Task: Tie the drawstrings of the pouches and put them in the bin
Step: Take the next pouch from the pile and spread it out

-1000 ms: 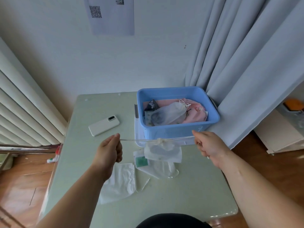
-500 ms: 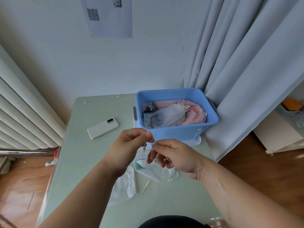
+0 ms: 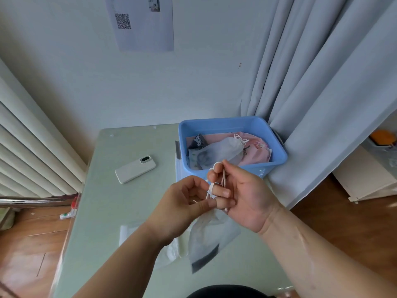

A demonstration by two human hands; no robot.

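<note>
Your right hand [image 3: 249, 196] carries loops of white drawstring [image 3: 223, 179] round its curled fingers, your left hand [image 3: 182, 203] pinches the cord just beside them, and the sheer pouch [image 3: 209, 239] hangs lengthwise straight below both, the blue bin [image 3: 225, 126] just beyond, nearer your right.

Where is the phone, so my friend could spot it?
Start at the pale green table. Left of the blue bin lies the phone, back up. It is the only white slab, with a dark camera window at one end.
</note>
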